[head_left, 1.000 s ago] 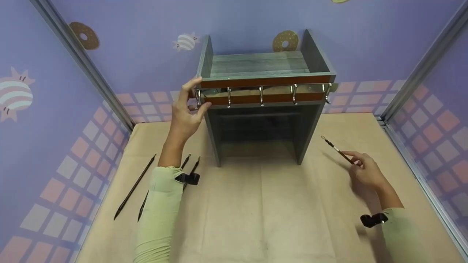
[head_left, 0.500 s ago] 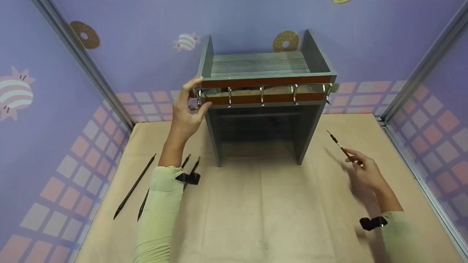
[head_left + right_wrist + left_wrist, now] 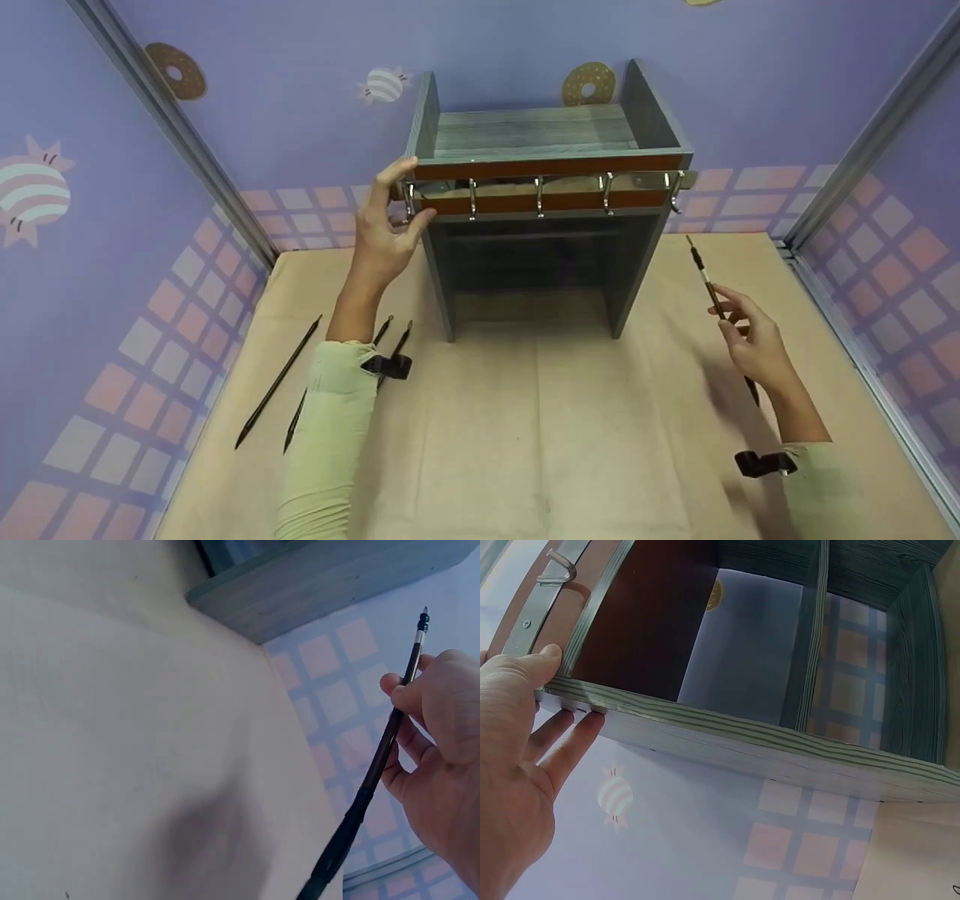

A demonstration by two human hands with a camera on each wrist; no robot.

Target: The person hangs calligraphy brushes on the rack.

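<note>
— Holding what, exactly, in your right hand (image 3: 754,349)?

— I'm pinching a thin dark brush (image 3: 712,300) between thumb and fingers, partway along its shaft. It is hanging in the air to the right of the grey shelf unit (image 3: 536,217), well clear of the bench (image 3: 540,435), tilted with its capped end pointing up and away from me. In the right wrist view the brush (image 3: 375,765) is running down past my palm, bristle end lowest, so I judge I'm gripping it mid-shaft to steer the top end.

— And your left hand (image 3: 382,232)?

— It is bracing the unit's left front corner: thumb on the front edge beside the hook rail (image 3: 540,187), straight fingers lying against the outer side panel. That grip isn't closing round anything, only pressing; I think it is keeping the unit from sliding or tipping.

— What is lying nearby?

— Three more long dark brushes (image 3: 277,382) are resting on the bench at my left, beside my sleeve. The rail's metal hooks (image 3: 538,196) are facing me along the front, all bare.
</note>
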